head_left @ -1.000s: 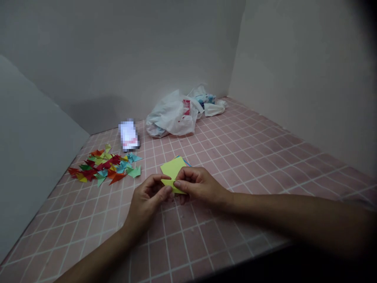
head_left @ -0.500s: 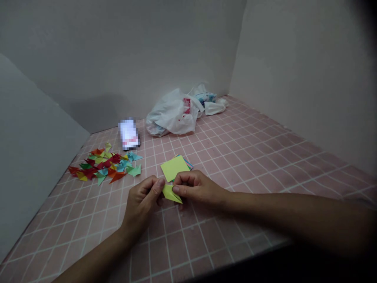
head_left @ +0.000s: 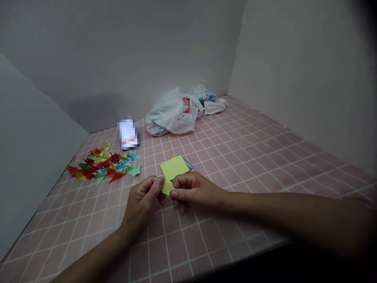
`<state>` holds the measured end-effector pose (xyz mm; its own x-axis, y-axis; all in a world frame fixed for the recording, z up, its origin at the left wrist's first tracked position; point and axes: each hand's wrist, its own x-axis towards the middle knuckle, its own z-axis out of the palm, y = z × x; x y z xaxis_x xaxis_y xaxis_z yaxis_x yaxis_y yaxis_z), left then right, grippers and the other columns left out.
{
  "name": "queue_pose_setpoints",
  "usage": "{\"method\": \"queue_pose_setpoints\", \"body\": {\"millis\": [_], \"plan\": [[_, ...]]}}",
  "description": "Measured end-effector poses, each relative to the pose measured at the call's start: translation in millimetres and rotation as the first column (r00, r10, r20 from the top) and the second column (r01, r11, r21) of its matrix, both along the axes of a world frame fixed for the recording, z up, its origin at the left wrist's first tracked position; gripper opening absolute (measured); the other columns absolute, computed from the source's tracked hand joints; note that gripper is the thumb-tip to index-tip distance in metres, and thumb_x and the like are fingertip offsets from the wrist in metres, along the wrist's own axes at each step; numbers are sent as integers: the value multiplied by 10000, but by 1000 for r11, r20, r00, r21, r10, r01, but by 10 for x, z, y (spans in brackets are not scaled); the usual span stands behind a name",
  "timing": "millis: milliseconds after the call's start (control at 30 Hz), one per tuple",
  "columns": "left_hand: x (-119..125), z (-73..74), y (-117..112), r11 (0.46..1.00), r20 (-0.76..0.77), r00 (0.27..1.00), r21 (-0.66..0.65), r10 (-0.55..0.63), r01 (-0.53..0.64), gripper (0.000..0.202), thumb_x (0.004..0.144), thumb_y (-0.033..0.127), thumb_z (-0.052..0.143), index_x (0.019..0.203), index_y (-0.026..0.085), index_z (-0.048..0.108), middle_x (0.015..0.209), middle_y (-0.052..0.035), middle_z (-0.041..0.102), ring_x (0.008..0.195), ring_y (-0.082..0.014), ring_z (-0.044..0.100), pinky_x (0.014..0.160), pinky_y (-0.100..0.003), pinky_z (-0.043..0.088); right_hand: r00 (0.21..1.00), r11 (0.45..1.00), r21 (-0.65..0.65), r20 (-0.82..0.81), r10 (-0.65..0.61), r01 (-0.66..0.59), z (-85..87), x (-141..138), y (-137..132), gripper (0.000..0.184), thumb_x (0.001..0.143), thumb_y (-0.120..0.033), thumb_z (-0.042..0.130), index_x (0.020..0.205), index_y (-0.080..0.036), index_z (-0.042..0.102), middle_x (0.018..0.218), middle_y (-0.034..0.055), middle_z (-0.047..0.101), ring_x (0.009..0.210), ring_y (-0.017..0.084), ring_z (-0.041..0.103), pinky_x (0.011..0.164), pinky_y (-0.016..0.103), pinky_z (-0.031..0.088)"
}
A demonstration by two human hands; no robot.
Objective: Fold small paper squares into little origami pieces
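Between my hands, just above the pink tiled surface, is a small folded piece of yellow paper (head_left: 167, 188). My left hand (head_left: 145, 193) pinches its left end between thumb and fingers. At the opposite end, my right hand (head_left: 194, 190) grips it, thumb on top, and the fingers cover that part of the fold. Right behind the hands lies a stack of square paper sheets (head_left: 174, 166), yellow on top, with blue, pink and green edges peeking out.
Many-coloured folded paper birds (head_left: 104, 164) are heaped at the left. Behind them a lit phone (head_left: 128, 133) leans upright, its screen blurred. White plastic bags (head_left: 173, 114) lie against the back wall, beside a blue-patterned packet (head_left: 205, 96). Walls border the tiled surface (head_left: 235, 157).
My right thumb and fingers have shifted slightly left and now cover the pointed right end of the yellow paper, which showed before. The left hand keeps its pinch.
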<state>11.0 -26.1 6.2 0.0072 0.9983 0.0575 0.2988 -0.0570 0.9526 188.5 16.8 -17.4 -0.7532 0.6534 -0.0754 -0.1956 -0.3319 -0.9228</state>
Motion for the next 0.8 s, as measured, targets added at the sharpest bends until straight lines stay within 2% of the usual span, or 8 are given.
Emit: {"method": "queue_pose_setpoints", "body": {"millis": [100, 233, 333, 500, 667, 800], "plan": [[-11, -30, 4, 1000, 41, 999, -25, -9, 10, 422, 978, 412, 485, 636, 186, 586, 595, 12, 571, 596, -138, 549, 613, -260, 432, 1000, 1000, -20, -2, -11, 11, 11, 1, 4, 253, 818, -326, 705, 708, -157, 551, 648, -14, 638, 506, 80, 584, 510, 216, 479], [-17, -42, 19, 992, 117, 989, -81, -89, 99, 287, 935, 393, 572, 746, 185, 632, 654, 3, 615, 644, -149, 575, 642, -266, 451, 999, 999, 30, 11, -43, 43, 4, 8, 27, 288, 828, -387, 693, 719, -155, 563, 660, -14, 629, 505, 80, 586, 499, 212, 462], [-5, -13, 26, 994, 99, 991, -52, -92, 97, 273, 907, 362, 611, 699, 185, 613, 646, 7, 603, 630, -139, 553, 630, -254, 441, 999, 995, 94, 12, -39, 38, 4, 18, 39, 317, 859, -436, 659, 744, -152, 580, 633, -17, 614, 516, 84, 574, 507, 213, 445], [15, -4, 28, 989, 73, 991, -83, -115, 121, 302, 870, 372, 650, 649, 175, 594, 597, 31, 526, 557, -109, 466, 545, -228, 376, 995, 993, 67, -16, -101, 102, 21, 30, 59, 250, 825, -367, 698, 773, -163, 564, 596, -34, 614, 516, 90, 566, 530, 219, 447], [6, -33, 25, 985, 122, 982, -70, -146, 156, 231, 927, 355, 577, 801, 185, 670, 661, -1, 644, 625, -140, 582, 625, -257, 457, 977, 975, 73, 5, -212, 211, 53, 39, 53, 180, 863, -290, 645, 754, -163, 578, 588, -32, 615, 508, 82, 563, 534, 212, 441], [12, -28, 26, 992, 132, 986, -66, -101, 110, 203, 914, 318, 600, 770, 187, 661, 652, 10, 632, 608, -125, 573, 616, -248, 459, 982, 980, 66, -19, -187, 188, 62, 46, 43, 239, 892, -327, 618, 729, -156, 575, 613, -13, 630, 516, 89, 583, 544, 223, 464]]}}
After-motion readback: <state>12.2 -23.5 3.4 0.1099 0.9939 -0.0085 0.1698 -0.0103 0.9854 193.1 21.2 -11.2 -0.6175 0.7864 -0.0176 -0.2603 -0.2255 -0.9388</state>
